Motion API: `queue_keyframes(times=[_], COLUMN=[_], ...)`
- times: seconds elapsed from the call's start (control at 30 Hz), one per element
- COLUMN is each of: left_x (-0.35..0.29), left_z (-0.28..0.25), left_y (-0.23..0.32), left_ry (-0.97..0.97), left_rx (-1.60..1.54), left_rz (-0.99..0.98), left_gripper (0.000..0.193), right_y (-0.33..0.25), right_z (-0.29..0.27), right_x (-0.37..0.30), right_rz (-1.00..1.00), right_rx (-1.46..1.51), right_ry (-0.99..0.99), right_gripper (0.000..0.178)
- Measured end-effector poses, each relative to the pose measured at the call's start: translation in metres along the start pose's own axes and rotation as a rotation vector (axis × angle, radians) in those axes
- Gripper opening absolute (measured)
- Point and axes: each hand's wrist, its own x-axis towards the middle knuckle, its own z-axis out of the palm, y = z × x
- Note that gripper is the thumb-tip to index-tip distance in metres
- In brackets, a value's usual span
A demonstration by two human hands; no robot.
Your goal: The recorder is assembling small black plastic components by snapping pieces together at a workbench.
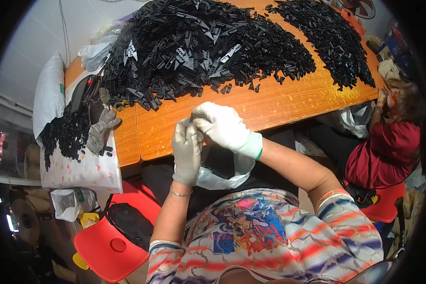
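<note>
Handwork, close in: left hand [186,154] and right hand [224,126], both gloved, pinched what seemed a small dark piece [191,119] between them, above the white bag [218,182]; fine handling looked underway, the next move likely called for steady control.

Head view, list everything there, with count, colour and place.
Table: one, orange-brown, top centre
Part heaps: three, black, two on table, one left
Patterned cover: one, white, left
Loose glove: at least one, grey, left
Sack: one, white, upper left
Plastic bags: several, whitish, lap and table sides
Chairs: two, red, lower left and right
Co-worker: one, dark red top, right
Dim clutter: uncountable, mixed, picture's rim
Shirt: one, multicoloured, bottom
Left hand: one, greyish glove, centre
Right hand: one, white glove, centre
</note>
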Motion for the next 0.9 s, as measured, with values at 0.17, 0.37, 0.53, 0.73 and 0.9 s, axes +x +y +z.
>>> queue_keyframes(times=[0.17,0.37,0.53,0.73,0.9], left_x=[0.003,0.011,0.023,0.021,-0.011], left_z=[0.002,0.014,0.016,0.003,-0.008], left_y=[-0.008,-0.006,-0.004,0.004,-0.007], left_ry=[0.073,0.205,0.204,-0.041,-0.05], left_rx=[0.169,0.122,0.183,-0.003,-0.233], left_rz=[0.088,-0.079,-0.071,-0.008,-0.191], left_gripper=[0.014,0.023,0.026,0.022,0.02], right_y=[0.004,0.01,0.006,0.014,0.016], right_z=[-0.003,-0.004,-0.011,-0.012,-0.046], right_x=[0.009,0.015,0.018,0.021,0.014], right_rz=[-0.185,-0.211,-0.181,-0.03,0.278], right_rx=[-0.314,-0.425,-0.396,-0.265,0.413], right_ry=[-0.095,-0.255,-0.206,-0.056,-0.367], right_gripper=[0.015,0.014,0.014,0.021,0.034])
